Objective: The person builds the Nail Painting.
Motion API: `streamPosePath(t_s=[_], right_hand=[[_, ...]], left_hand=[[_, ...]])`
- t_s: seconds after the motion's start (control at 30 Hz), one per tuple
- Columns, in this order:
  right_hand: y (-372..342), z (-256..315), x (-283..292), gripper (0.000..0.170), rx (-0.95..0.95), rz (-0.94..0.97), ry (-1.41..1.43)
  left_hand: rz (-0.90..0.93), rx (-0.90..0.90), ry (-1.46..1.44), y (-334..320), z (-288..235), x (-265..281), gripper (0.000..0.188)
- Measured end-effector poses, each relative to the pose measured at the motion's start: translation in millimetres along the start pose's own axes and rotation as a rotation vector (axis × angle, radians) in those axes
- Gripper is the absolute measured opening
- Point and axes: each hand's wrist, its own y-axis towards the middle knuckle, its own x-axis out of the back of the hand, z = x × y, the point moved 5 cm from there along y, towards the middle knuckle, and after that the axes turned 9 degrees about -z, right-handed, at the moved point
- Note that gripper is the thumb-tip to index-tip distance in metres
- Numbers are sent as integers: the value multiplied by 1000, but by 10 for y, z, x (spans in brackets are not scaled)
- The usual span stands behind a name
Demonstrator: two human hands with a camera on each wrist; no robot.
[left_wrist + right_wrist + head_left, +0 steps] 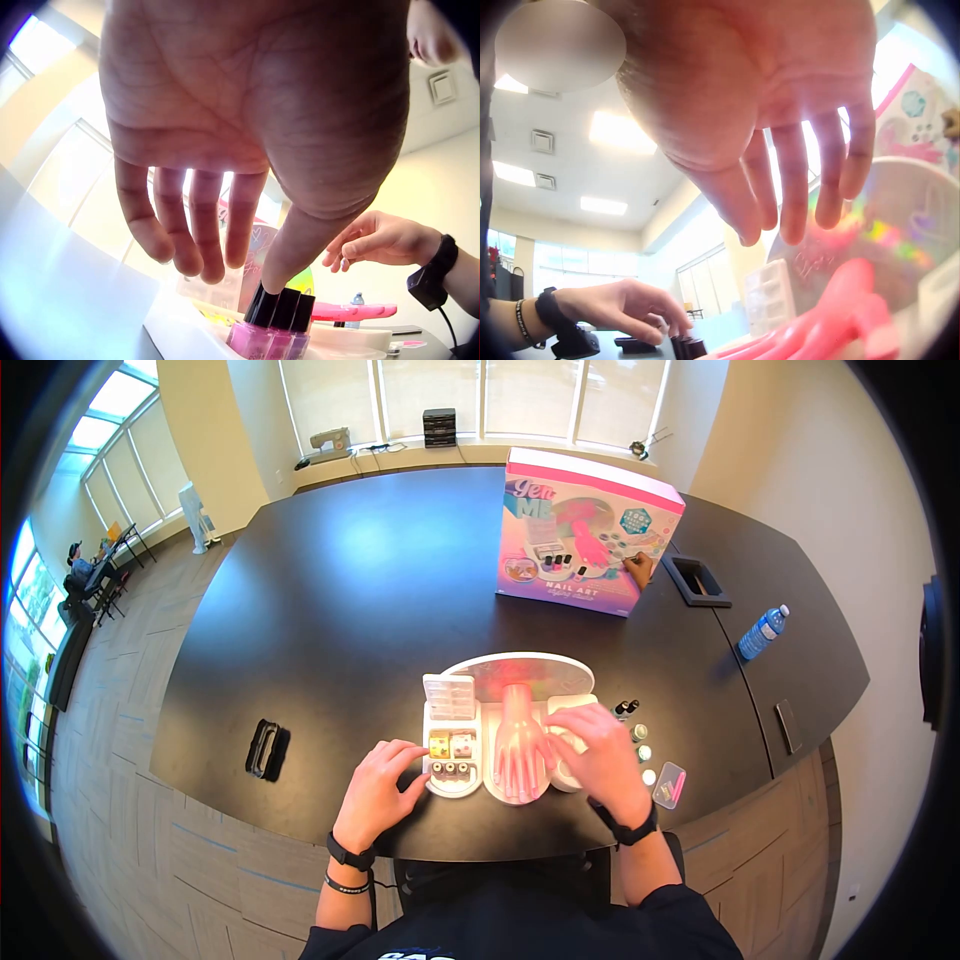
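Note:
A pink model hand [517,752] lies palm down, fingers toward me, in the middle of a white nail station [458,791]. Behind it stands a rounded mirror-like panel [550,672]. My left hand [378,790] is at the station's left side, fingers loosely bent and holding nothing. Its thumb tip overlaps the black caps of small nail polish bottles [279,341] in the left wrist view. Yellow and patterned rolls [440,744] sit just behind the bottles. Over the station's right side hovers my right hand [604,760], relaxed and with nothing in it, beside the model hand.
Right of the station are black-capped bottles [626,708], several small jars [642,753] and a clear case with pink pieces [671,786]. A tall toy box [570,575] stands behind. Farther right is a water bottle [763,634]; a black holder [264,749] lies left.

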Motion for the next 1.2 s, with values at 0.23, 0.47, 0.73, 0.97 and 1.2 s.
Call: streamPosePath(t_s=[0.23, 0.47, 0.73, 0.97, 1.2], right_hand=[[78, -531, 471, 25, -92, -35, -177], [50, -1115, 568, 35, -231, 54, -331], [-53, -1543, 356, 39, -336, 194, -337], [-51, -1664, 264, 37, -385, 224, -276], [-41, -1628, 256, 34, -380, 217, -248]], left_hand=[[-24, 14, -5, -16, -12, 26, 29], [-31, 9, -4, -10, -41, 24, 31], [-34, 54, 7, -21, 8, 19, 28], [-64, 29, 16, -31, 39, 18, 27], [-60, 43, 27, -40, 55, 12, 25]])
